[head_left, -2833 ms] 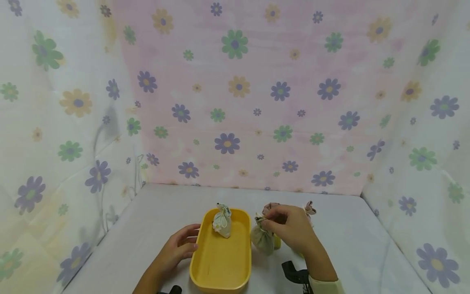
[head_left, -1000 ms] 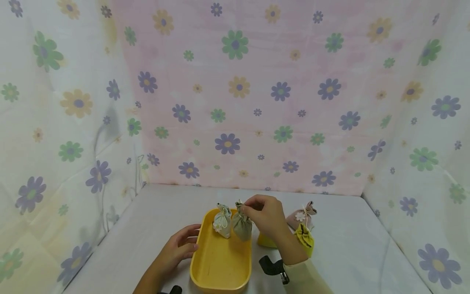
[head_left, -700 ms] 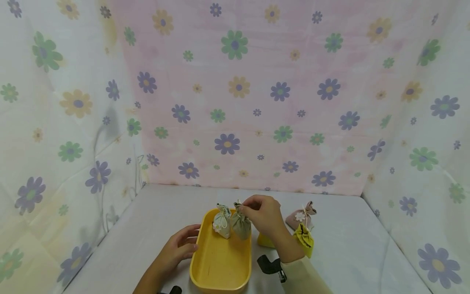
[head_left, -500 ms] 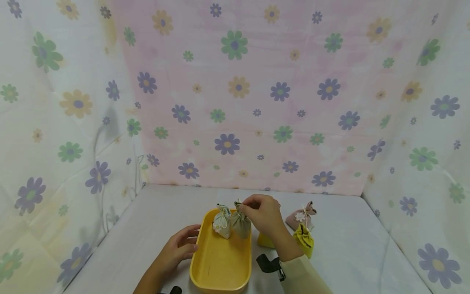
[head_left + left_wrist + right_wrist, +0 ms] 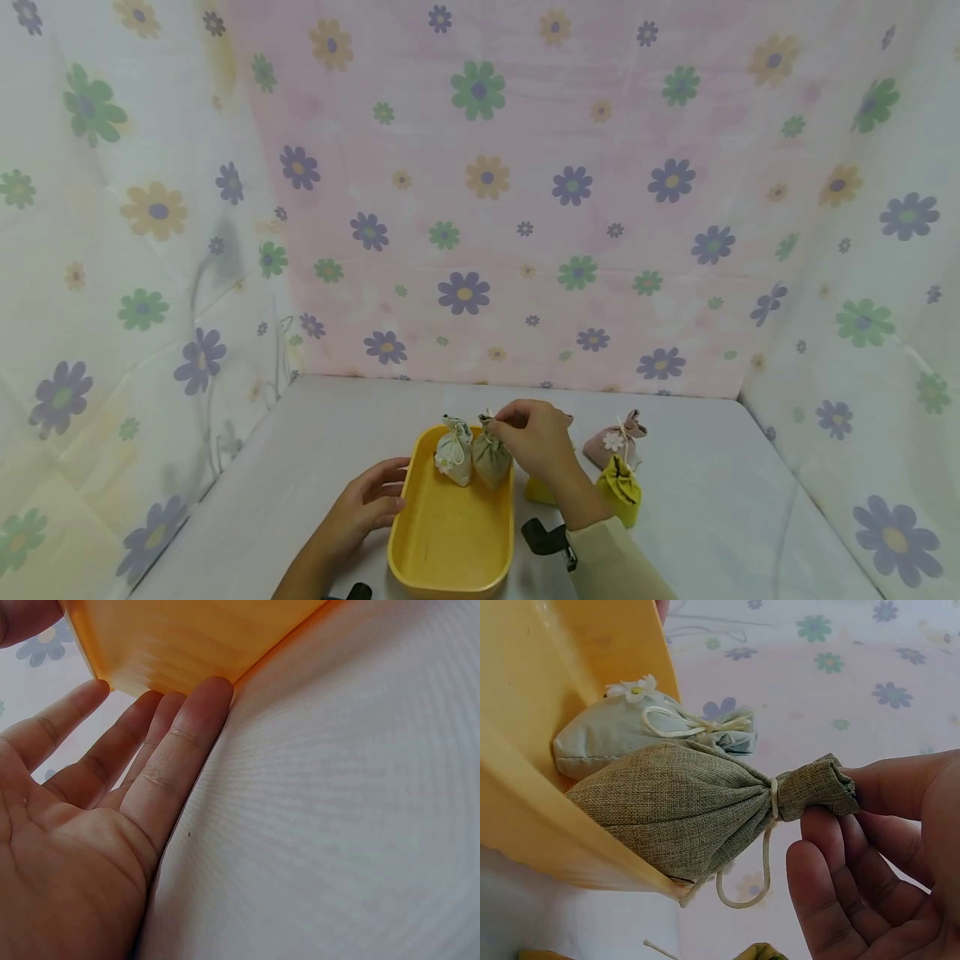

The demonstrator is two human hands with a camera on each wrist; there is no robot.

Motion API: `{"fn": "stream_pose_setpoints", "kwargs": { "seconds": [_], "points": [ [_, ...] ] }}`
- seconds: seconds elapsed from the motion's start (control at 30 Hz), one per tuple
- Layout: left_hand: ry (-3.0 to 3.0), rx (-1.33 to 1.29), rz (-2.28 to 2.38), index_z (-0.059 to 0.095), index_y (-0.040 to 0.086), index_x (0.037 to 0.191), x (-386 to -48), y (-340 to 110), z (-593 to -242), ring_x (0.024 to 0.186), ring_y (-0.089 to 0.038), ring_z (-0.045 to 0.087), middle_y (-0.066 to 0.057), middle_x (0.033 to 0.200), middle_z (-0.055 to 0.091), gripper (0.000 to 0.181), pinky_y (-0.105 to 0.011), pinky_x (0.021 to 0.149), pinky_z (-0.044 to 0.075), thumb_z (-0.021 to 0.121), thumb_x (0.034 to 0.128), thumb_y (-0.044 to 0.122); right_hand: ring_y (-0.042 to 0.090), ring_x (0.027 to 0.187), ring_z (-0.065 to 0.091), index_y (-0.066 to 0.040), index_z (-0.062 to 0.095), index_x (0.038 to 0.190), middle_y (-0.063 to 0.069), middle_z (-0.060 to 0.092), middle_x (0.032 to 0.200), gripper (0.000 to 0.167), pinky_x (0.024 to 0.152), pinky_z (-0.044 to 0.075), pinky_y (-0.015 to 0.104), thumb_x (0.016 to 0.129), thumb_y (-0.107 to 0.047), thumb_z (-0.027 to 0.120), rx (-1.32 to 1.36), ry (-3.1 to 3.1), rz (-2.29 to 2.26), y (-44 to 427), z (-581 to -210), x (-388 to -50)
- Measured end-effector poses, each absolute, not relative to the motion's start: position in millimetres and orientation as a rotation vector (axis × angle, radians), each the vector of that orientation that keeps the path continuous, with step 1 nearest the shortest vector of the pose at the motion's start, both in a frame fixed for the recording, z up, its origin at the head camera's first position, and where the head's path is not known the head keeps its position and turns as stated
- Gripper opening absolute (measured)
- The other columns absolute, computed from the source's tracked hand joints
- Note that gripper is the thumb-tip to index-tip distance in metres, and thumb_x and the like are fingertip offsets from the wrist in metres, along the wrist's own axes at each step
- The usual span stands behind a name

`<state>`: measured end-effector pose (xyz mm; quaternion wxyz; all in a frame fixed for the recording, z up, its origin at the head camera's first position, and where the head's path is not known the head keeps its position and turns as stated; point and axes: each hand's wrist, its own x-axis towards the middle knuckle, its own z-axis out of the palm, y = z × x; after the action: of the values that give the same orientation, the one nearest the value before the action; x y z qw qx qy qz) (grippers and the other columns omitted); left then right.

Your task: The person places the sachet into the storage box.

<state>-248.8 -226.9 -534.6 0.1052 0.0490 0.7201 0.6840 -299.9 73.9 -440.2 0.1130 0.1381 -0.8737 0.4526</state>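
My right hand (image 5: 540,437) pinches the gathered neck of an olive-green drawstring pouch (image 5: 492,463), which sits upright inside the right wall of a yellow tray (image 5: 450,542). In the right wrist view, thumb and fingertips grip the cloth above the cord of the pouch (image 5: 682,802). Close beside it in the tray stands a pale drawstring pouch (image 5: 453,454) with a white flower. My left hand (image 5: 363,508) touches the tray's left side; in the left wrist view its straight fingers (image 5: 180,750) rest against the outer wall.
Right of the tray, a pink pouch (image 5: 611,446) with a white flower lies behind a yellow pouch (image 5: 621,492) on the white table (image 5: 720,500). Another yellow pouch (image 5: 540,492) is partly hidden by the right hand. Flowered cloth (image 5: 525,208) hangs around the table.
My right hand has carried the olive-green pouch leftward from beside the tray into it, then lowered it slightly. The left hand has stayed at the tray's side.
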Motion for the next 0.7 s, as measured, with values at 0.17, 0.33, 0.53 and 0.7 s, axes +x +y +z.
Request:
{"fn": "stream_pose_setpoints", "kwargs": {
  "seconds": [0.17,0.33,0.53,0.7],
  "points": [
    [2.122,0.129,2.013,0.047,0.012,0.153,-248.2,-227.0,-535.7,0.126,-0.031,0.063,-0.021,0.149,0.054,0.064,-0.043,0.09,0.062,0.07,0.0936,0.017,0.008,0.078,0.066,-0.027,0.077,0.088,-0.015,0.072,0.08,0.006,0.119,0.006,0.077,0.093,-0.028,0.077,0.394,-2.609,1.361,72.7,-445.9,-300.0],
    [2.121,0.15,2.012,0.047,0.011,0.153,-248.3,-226.7,-535.6,0.129,-0.033,0.061,-0.023,0.15,0.053,0.064,-0.044,0.091,0.062,0.07,0.0942,0.017,0.008,0.076,0.066,-0.027,0.076,0.089,-0.015,0.072,0.082,0.005,0.116,0.025,0.07,0.094,-0.028,0.076,0.389,-2.623,1.38,72.0,-450.2,-301.1],
    [2.134,0.146,2.004,0.047,0.012,0.153,-249.0,-226.3,-535.0,0.128,-0.031,0.061,-0.021,0.15,0.053,0.064,-0.043,0.091,0.062,0.071,0.0943,0.019,0.008,0.075,0.064,-0.025,0.077,0.091,-0.011,0.072,0.084,0.004,0.104,0.047,0.054,0.094,-0.026,0.075,0.435,-2.634,1.336,71.1,-453.8,-303.7],
    [2.129,0.146,2.006,0.047,0.012,0.153,-248.9,-226.6,-534.7,0.129,-0.032,0.061,-0.021,0.15,0.053,0.063,-0.043,0.091,0.062,0.07,0.0944,0.018,0.009,0.074,0.065,-0.021,0.077,0.092,-0.007,0.073,0.086,0.005,0.066,0.057,0.028,0.095,-0.024,0.075,0.446,-2.636,1.35,70.0,-456.0,-305.2]
  ]
}}
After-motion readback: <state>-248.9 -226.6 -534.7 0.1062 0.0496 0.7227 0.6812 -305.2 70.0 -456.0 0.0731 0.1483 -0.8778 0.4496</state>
